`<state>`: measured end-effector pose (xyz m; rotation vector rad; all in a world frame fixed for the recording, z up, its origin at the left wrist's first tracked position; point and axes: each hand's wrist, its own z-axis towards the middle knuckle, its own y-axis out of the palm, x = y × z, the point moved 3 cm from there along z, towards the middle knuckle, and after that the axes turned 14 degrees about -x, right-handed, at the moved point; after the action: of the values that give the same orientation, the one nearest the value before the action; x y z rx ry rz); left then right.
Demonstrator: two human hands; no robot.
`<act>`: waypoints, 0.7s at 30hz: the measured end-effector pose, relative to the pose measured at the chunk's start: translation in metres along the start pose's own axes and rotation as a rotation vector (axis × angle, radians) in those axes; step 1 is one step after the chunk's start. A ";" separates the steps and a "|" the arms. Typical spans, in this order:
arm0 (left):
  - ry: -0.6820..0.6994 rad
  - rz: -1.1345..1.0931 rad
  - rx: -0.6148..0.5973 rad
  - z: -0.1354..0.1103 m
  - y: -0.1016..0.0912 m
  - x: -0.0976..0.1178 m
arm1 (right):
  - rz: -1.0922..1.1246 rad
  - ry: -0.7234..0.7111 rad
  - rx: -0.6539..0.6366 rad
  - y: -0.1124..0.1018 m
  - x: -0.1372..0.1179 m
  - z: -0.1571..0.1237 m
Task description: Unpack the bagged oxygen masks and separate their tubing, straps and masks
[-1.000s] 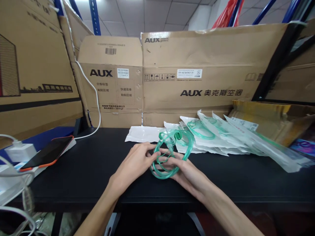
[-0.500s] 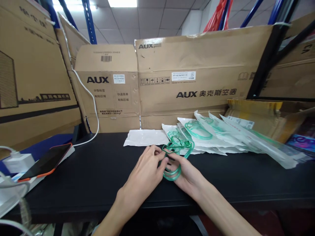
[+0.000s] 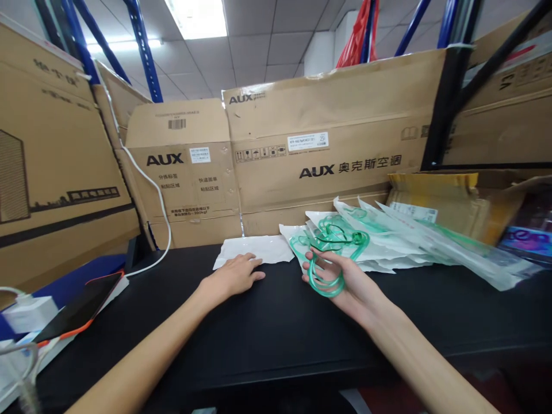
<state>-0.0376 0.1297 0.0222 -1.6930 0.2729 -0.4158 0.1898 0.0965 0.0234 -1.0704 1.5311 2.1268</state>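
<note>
The right hand [image 3: 356, 286] has its fingers curled loosely around the coil of green tubing [image 3: 324, 292], the palm turned partly up, so this coil rests inside the fingers and is held above the surface [image 3: 267, 345]. The upper part of it, with a thin dark green strap [image 3: 328, 242], stands out beyond the right fingertips, before the packed pouches [image 3: 401, 261]; whether it touches them, I cannot tell. The left hand [image 3: 235, 275] has its fingers moderately spread and gripping nothing, the thumb being apart; their tips are at the near edge of the flat white packet [image 3: 269, 248] (if they press on it or only come above it, the view does not make clear). In my judgement, the main danger is the springy coil: because the right fingers enclose it without a tight squeeze, one loop could slip off over the fingertips and the bundle would open. The thin strap, lying free past the fingers, could catch on the corner of a pouch and pull others along, since they overlap each other to the right of the coil. For the left fingers, the packet lies flat and looks smooth, so they could push it farther away instead of lifting its edge, or they could pinch and crease it.
</note>
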 end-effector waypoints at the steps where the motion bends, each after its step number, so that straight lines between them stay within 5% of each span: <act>1: 0.001 0.004 -0.017 -0.001 0.002 -0.005 | -0.003 0.001 -0.005 0.001 -0.001 -0.001; 12: 0.009 -0.080 0.028 -0.086 0.014 -0.046 | -0.002 0.033 -0.062 0.014 0.000 -0.009; 16: 0.076 -0.142 0.119 -0.085 0.010 -0.017 | -0.012 0.055 -0.093 0.019 0.002 -0.011; 21: 0.169 -0.149 0.060 -0.068 0.010 0.034 | -0.031 0.061 -0.098 0.025 0.000 -0.015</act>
<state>-0.0347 0.0530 0.0250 -1.6264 0.2559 -0.6738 0.1797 0.0730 0.0380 -1.1942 1.4399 2.1877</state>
